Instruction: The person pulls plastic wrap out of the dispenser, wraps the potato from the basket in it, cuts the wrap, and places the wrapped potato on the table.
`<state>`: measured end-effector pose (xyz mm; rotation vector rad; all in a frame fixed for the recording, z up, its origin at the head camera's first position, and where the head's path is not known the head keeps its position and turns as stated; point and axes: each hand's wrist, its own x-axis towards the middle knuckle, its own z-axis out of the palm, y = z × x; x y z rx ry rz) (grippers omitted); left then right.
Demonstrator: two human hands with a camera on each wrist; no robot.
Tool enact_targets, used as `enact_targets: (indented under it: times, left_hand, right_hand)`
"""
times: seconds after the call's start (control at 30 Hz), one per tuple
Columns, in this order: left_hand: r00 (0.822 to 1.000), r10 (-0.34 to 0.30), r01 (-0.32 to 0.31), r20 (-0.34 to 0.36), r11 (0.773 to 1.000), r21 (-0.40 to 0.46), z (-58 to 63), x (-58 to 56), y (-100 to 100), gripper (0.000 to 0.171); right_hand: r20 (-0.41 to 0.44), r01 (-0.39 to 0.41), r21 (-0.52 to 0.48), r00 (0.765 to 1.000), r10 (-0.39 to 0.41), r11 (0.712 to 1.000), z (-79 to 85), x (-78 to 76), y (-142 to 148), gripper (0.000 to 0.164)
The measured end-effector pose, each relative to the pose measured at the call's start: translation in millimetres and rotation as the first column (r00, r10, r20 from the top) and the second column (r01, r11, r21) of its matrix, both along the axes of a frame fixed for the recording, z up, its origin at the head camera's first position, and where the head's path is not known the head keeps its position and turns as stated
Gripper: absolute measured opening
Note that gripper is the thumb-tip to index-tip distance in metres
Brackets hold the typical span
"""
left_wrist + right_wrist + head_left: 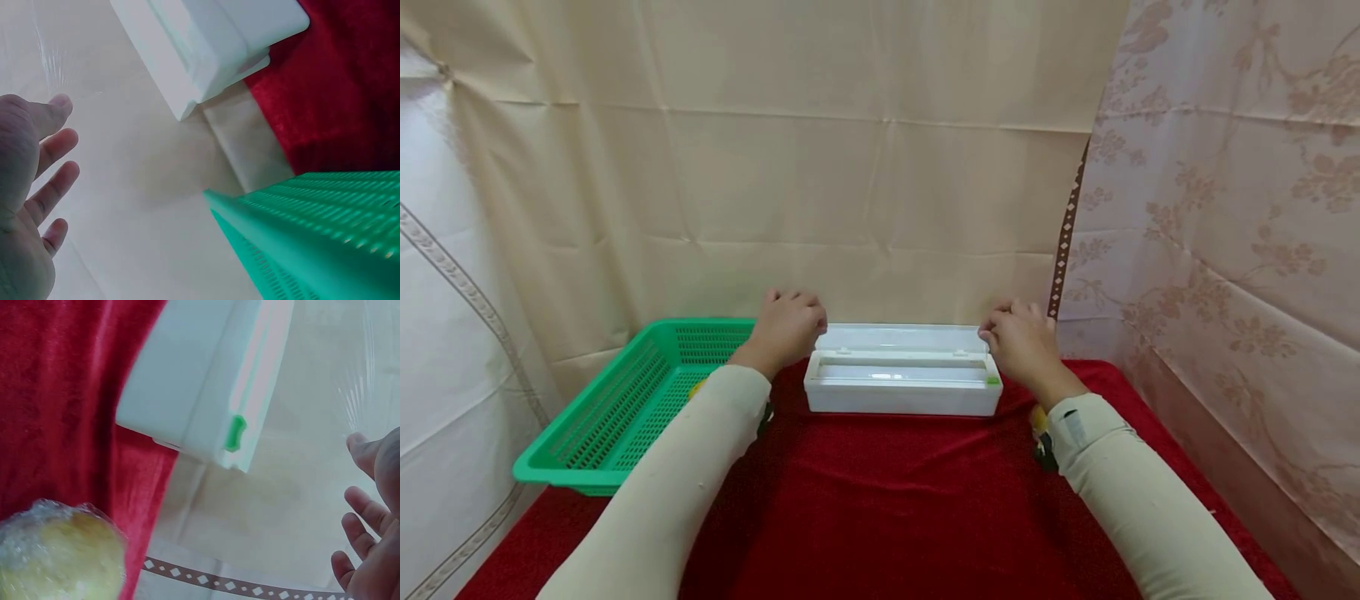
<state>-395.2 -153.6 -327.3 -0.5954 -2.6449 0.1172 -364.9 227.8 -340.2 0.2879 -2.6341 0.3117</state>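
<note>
A white plastic wrap dispenser point(902, 400) sits at the back of the red cloth, its clear lid point(898, 337) raised. Beyond its left end my left hand point(786, 325) is lifted, thumb and forefinger pinching clear plastic wrap point(51, 69). Beyond the right end, my right hand point(1022, 337) pinches the same kind of film point(357, 403) between thumb and forefinger. Pull creases fan out from both thumbs; the film's middle is hard to make out. In both wrist views the other fingers are loosely bent. A green slider point(235, 433) lies at the dispenser's right end.
A green perforated basket point(561, 475) stands on the left, partly behind my left sleeve, with something yellow point(696, 388) in it. Near my right wrist lies a roundish yellow-green item wrapped in film point(69, 562). Red cloth point(880, 508) covers the table; a beige curtain point(880, 183) hangs behind.
</note>
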Motion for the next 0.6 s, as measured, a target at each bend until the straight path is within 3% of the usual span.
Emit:
enact_targets:
  times: [0.6]
  left_hand:
    - [0.999, -0.026, 0.026, -0.047, 1.000, 0.002, 33.5, 11.4, -4.3, 0.008]
  right_hand:
    - [-0.034, -0.028, 0.042, 0.999, 0.029, 0.999, 34.7, 6.3, 6.0, 0.015]
